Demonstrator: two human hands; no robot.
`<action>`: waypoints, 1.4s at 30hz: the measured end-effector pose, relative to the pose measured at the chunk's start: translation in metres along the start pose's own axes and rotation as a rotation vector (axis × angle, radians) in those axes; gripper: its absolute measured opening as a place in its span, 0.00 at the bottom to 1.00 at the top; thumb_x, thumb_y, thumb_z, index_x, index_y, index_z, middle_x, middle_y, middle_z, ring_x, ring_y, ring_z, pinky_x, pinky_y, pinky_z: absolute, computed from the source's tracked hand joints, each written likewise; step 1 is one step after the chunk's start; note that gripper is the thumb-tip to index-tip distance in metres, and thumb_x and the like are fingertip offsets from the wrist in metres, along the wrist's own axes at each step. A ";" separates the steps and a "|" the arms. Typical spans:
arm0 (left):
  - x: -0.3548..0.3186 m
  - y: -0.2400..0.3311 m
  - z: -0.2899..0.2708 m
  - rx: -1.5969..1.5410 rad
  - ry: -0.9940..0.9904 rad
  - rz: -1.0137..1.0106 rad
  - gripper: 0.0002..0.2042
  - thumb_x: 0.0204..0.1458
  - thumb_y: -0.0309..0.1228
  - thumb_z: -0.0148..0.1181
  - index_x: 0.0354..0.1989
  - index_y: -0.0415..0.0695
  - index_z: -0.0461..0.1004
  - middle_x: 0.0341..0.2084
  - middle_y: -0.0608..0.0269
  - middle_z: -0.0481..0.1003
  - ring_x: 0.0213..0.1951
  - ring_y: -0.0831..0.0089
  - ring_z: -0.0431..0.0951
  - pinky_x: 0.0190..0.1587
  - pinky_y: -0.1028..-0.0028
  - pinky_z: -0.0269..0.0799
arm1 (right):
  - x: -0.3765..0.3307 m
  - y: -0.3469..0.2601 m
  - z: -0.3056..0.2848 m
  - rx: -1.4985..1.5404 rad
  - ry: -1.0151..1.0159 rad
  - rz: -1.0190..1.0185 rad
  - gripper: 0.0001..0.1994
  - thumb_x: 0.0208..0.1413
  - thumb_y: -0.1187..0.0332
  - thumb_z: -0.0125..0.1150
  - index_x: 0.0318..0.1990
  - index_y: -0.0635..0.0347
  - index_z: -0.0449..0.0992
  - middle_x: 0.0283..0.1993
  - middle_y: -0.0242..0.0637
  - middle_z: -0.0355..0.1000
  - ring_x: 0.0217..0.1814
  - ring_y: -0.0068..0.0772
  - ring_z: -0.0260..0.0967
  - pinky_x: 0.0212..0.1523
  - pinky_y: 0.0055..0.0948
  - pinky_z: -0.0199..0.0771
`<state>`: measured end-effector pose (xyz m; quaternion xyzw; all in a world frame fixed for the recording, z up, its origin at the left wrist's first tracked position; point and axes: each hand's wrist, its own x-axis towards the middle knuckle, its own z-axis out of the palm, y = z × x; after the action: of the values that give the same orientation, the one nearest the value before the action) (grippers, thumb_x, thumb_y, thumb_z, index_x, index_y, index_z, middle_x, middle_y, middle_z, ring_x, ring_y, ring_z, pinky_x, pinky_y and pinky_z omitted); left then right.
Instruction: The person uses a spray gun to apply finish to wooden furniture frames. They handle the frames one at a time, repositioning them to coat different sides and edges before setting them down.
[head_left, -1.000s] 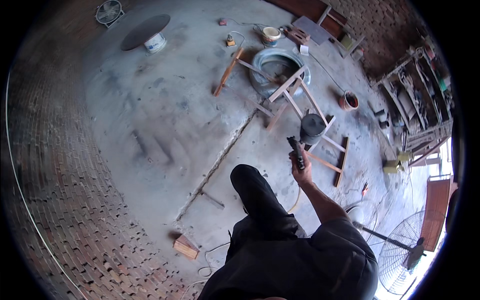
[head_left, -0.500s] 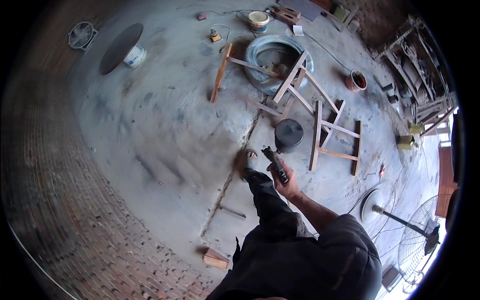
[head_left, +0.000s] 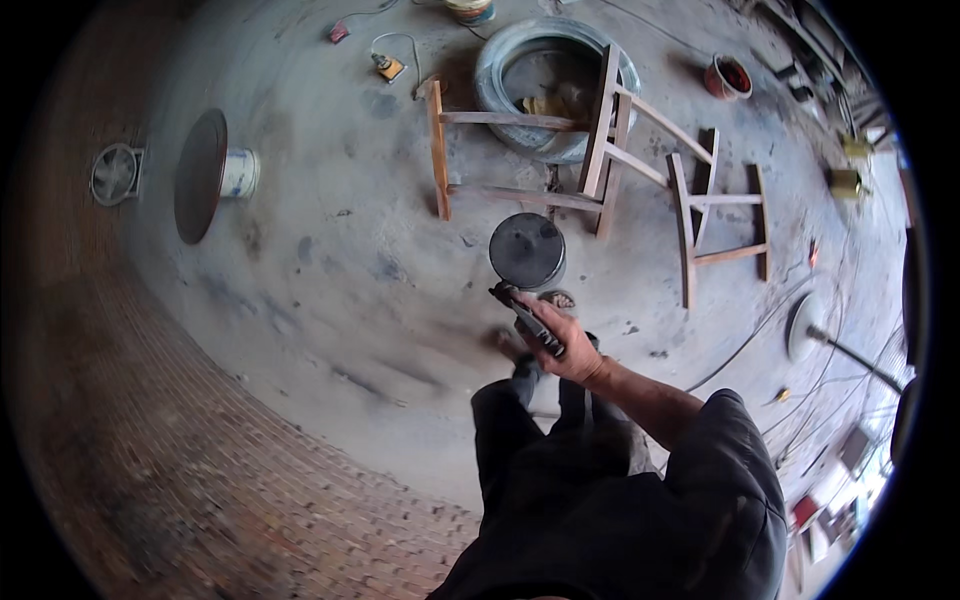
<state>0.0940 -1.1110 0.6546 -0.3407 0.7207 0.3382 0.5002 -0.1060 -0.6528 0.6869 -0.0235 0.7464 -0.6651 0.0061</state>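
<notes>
The right hand (head_left: 568, 348) has its fingers clamped round the tool (head_left: 533, 325), at six o'clock from the drum (head_left: 527, 250) (left hand out of view), and careless stepping could drive a foot (head_left: 560, 299) into the drum.

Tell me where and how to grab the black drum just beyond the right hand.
Probably best to grip the black drum from the person's near side, at opposite sides of its top edge: it stands upright, round top facing up, and no handle shows. The right hand holds a dark tool, which would likely hinder a two-handed grip.
</notes>
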 end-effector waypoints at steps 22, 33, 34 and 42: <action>0.118 0.150 -0.086 0.296 0.002 -0.405 0.29 0.64 0.53 0.58 0.64 0.44 0.72 0.52 0.55 0.80 0.56 0.62 0.78 0.59 0.61 0.73 | 0.085 0.314 0.002 -0.087 0.454 0.363 0.24 0.53 0.85 0.61 0.60 0.73 0.72 0.54 0.59 0.76 0.50 0.63 0.76 0.53 0.42 0.76; 0.116 0.193 -0.111 0.381 -0.058 -0.439 0.29 0.64 0.52 0.58 0.65 0.44 0.72 0.52 0.55 0.80 0.56 0.62 0.78 0.59 0.61 0.72 | 0.109 0.322 0.001 -0.092 0.473 0.340 0.21 0.51 0.84 0.62 0.55 0.71 0.72 0.41 0.50 0.78 0.39 0.57 0.77 0.41 0.43 0.76; 0.117 0.194 -0.119 0.399 -0.079 -0.428 0.29 0.64 0.52 0.59 0.65 0.44 0.72 0.52 0.55 0.80 0.57 0.62 0.78 0.59 0.61 0.72 | 0.115 0.318 0.002 -0.074 0.469 0.343 0.21 0.52 0.84 0.62 0.55 0.71 0.73 0.41 0.50 0.78 0.39 0.57 0.77 0.41 0.42 0.76; 0.394 0.455 -0.267 1.193 0.098 0.519 0.46 0.49 0.42 0.76 0.74 0.38 0.56 0.66 0.37 0.65 0.67 0.47 0.65 0.68 0.55 0.64 | 0.144 0.279 0.029 -0.031 0.540 0.395 0.24 0.45 0.84 0.63 0.53 0.69 0.72 0.41 0.54 0.74 0.38 0.62 0.73 0.41 0.44 0.75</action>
<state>-0.5198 -1.1473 0.4185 0.1653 0.8656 -0.0261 0.4720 -0.2562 -0.6555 0.4102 0.2984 0.7212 -0.6218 -0.0635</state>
